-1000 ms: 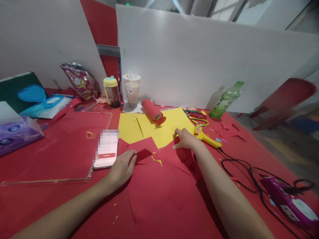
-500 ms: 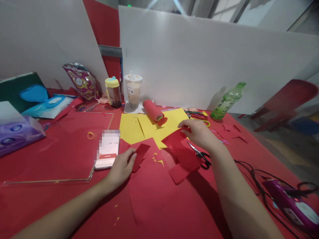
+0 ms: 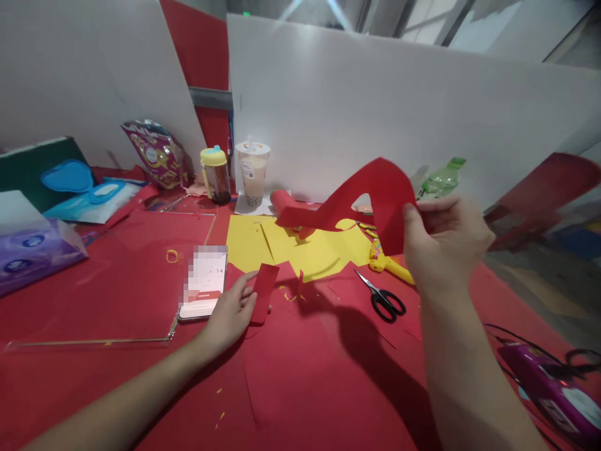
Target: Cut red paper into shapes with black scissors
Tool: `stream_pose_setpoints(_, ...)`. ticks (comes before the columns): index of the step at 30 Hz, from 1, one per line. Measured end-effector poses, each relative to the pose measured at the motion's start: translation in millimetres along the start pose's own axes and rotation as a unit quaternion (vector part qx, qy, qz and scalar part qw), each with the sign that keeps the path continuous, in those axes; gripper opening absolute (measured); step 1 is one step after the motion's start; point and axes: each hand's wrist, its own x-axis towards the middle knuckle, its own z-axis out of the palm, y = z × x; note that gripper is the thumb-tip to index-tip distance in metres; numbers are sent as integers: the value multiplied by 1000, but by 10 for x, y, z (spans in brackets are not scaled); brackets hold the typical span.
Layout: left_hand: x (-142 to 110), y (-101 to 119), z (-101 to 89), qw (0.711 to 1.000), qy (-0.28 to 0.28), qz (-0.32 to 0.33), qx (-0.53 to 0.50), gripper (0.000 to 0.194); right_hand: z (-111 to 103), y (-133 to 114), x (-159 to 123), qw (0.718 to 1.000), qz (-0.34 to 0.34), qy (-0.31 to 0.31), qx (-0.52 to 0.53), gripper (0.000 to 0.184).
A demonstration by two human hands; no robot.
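My right hand (image 3: pixel 444 235) is raised above the table, pinching the right end of a bent sheet of cut red paper (image 3: pixel 375 188); the sheet has a gap cut through it and stretches to the left. My left hand (image 3: pixel 235 310) is low over the table beside the phone (image 3: pixel 204 288), closed on a small red paper strip (image 3: pixel 264 289) that stands tilted. Below the raised sheet lie black-handled scissors (image 3: pixel 382 300), blades toward the upper left. Yellow paper (image 3: pixel 248 241) lies farther back, with a red paper roll (image 3: pixel 282 200) partly hidden behind the raised sheet.
A yellow glue gun (image 3: pixel 392 268) lies to the right, near a purple power strip (image 3: pixel 554 388) with black cables. A bubble tea cup (image 3: pixel 253 172), a yellow-lidded bottle (image 3: pixel 216 175) and a green bottle (image 3: pixel 441 178) stand along the white panel (image 3: pixel 319 94). Tissues (image 3: pixel 37 250) lie left.
My right hand has picked up the red sheet and lifted it up and to the right, uncovering the scissors. My left hand has stayed by the phone while its strip has tilted more upright.
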Motion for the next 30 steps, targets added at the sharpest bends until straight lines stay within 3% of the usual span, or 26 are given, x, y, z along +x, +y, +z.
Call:
stream_pose_setpoints(2,2,-12,0,1000,-8,-18,-19,52,12,-12,10,994,73,-34,75,13)
stream_pose_setpoints(4,5,-20,-1,1000,-1,-16,-20,51,26,-56,8,967,152,-98,177,15)
stream_pose_setpoints(8,-4,-7,0,999,14,16,27,21,107,-180,-63,898,261,-162,314,21)
stream_pose_setpoints(10,-22,13,6,999,4,5,34,19,179,-223,-143,882,276,-188,333,19)
stream_pose_setpoints(12,-45,33,15,999,-21,-34,-6,21,266,-252,-262,853,317,-255,327,11)
stream_pose_setpoints(14,-66,45,27,991,-56,-80,-95,23,352,-279,-423,806,380,-333,309,9)
stream_pose_setpoints(16,-74,47,41,971,-88,-101,-200,25,420,-311,-614,786,391,-374,298,14)
stream_pose_setpoints(19,-65,51,62,949,-113,-104,-275,29,461,-338,-883,782,382,-405,281,15)
stream_pose_setpoints(23,-55,76,66,950,-112,-127,-262,27,410,-224,-1058,810,359,-391,248,17)
stream_pose_setpoints(27,-70,79,48,974,-78,-101,-189,22,324,1,-1066,833,356,-365,214,24)
stream_pose_setpoints(30,-80,85,31,993,-45,-38,-107,18,282,87,-1089,841,351,-359,199,24)
